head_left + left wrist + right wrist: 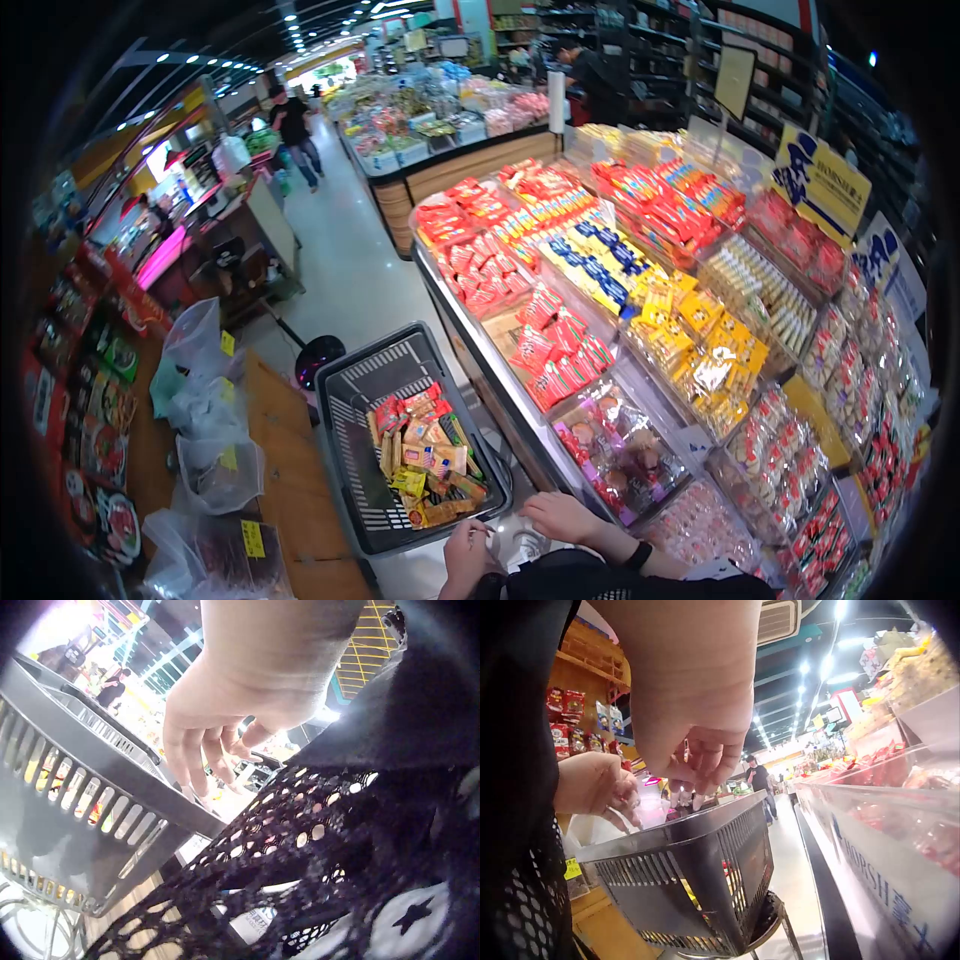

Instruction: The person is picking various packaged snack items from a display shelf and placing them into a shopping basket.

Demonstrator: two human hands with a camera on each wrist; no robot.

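Note:
A dark grey shopping basket (345, 500) holds packaged snacks (428, 455) in red, yellow and tan wrappers. Both hands are at its near end, close together. The left hand (467, 558) has loosely bent fingers, and nothing shows in them; the left wrist view has this hand (217, 731) beside the basket rim (142, 784). To its right is the right hand (565, 518), knuckles up. In the right wrist view the right hand (701, 754) hangs with bent fingers just over the basket rim (682, 829), with no item visible in them.
Sloping bins of wrapped sweets (560, 350) run along the right. A wooden counter with clear plastic bins (220, 475) is at left. The basket rests on a round metal-legged stool (784, 922). A person in dark clothes (293, 125) is in the aisle (360, 240).

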